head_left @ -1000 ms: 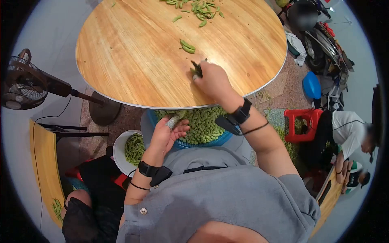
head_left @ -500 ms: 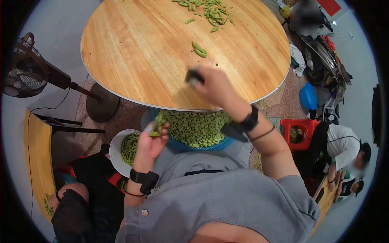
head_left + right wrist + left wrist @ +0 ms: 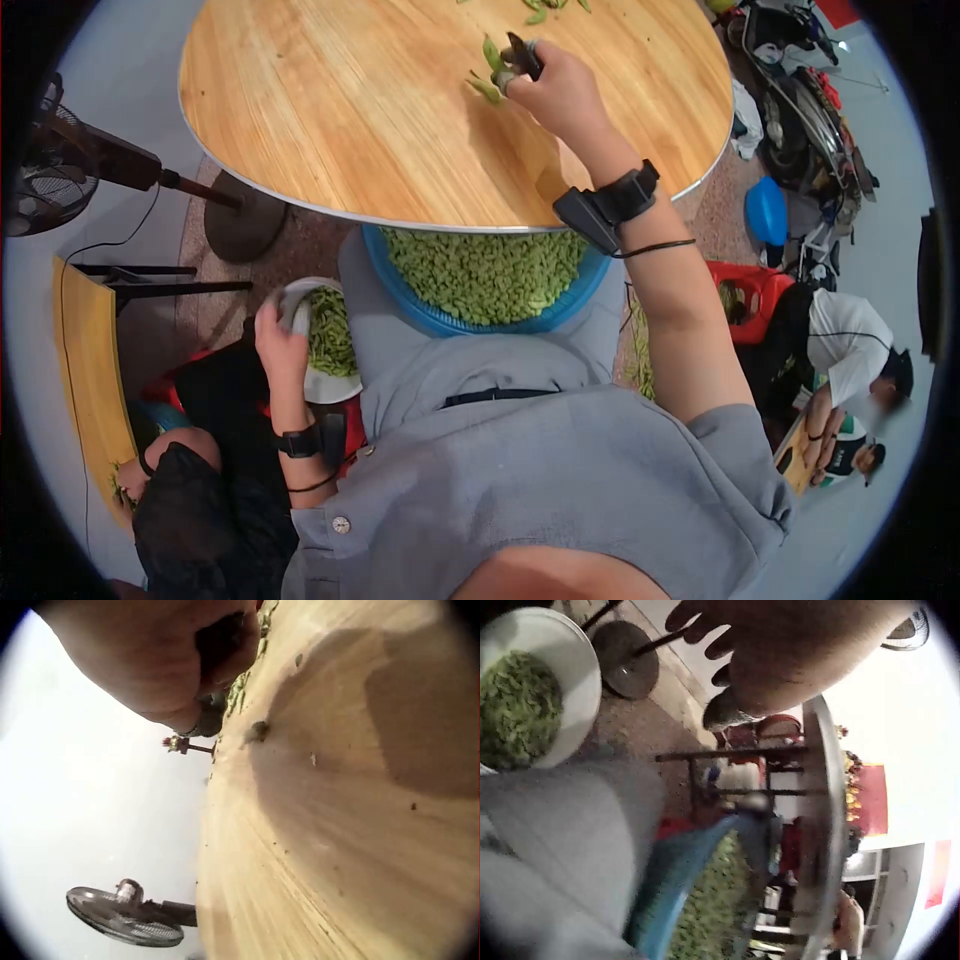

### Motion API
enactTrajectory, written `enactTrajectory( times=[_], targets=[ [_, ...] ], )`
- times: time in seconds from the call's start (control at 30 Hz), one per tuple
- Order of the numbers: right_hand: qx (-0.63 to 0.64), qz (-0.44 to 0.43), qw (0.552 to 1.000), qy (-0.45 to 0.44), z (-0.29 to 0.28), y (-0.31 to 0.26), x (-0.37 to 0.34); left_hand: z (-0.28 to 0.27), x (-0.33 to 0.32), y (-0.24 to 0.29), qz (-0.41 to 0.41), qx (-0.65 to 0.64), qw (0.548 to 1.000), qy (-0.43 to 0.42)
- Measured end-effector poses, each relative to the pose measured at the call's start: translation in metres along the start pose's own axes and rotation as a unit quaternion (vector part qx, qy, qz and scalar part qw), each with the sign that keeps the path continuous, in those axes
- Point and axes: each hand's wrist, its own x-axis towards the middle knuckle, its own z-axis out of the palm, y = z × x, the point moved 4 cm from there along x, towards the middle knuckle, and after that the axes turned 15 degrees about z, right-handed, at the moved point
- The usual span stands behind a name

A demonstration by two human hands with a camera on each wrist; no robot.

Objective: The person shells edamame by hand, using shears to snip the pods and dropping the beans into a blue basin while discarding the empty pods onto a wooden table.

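My right hand (image 3: 562,95) is out over the round wooden table (image 3: 330,110), gripping a small black tool (image 3: 522,55) whose working end is hidden by the fingers. Green bean pods (image 3: 484,88) lie at its fingertips. Below the table edge, my left hand (image 3: 283,348) hovers by the rim of a white bucket (image 3: 331,390) that holds bean pods (image 3: 328,340). In the left wrist view this hand's fingers (image 3: 720,646) are spread and nothing shows between them. A grey wrap (image 3: 724,711) covers its thumb.
A blue basket (image 3: 425,318) full of shelled green beans (image 3: 490,280) sits on the lap, partly under the table edge. More pods (image 3: 540,12) lie at the table's far side. A fan (image 3: 60,165) stands left; a red stool (image 3: 750,290) and seated person (image 3: 848,335) are right.
My left hand has gone from the basket, where it held pods, left to the bucket, and its fingers have opened. My right hand has moved farther across the table to the pods, still holding the black tool.
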Motion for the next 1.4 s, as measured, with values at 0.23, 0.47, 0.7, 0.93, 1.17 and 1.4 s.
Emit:
enactTrajectory(
  times=[0.23,0.47,0.7,0.93,1.17,1.4],
  targets=[
    [0.182,-0.035,0.931,-0.316,-0.028,-0.015,-0.095,-0.012,0.076,0.196,0.202,-0.37,0.905,0.052],
    [0.204,0.065,0.912,-0.351,-0.041,0.018,-0.137,0.034,0.071,0.233,0.092,-0.526,0.792,-0.294],
    [0.368,0.094,0.873,-0.306,-0.018,0.042,-0.164,0.052,0.056,0.225,-0.048,-0.595,0.739,-0.312],
    [0.343,0.129,0.837,-0.405,-0.018,0.036,-0.18,0.058,0.054,0.226,-0.077,-0.593,0.759,-0.259],
    [0.44,0.194,0.746,-0.46,-0.015,0.034,-0.184,0.06,0.052,0.224,-0.033,-0.586,0.78,-0.218],
    [0.467,0.264,0.677,-0.504,-0.011,0.029,-0.186,0.043,0.052,0.229,0.322,-0.29,0.9,-0.047]
  ],
)
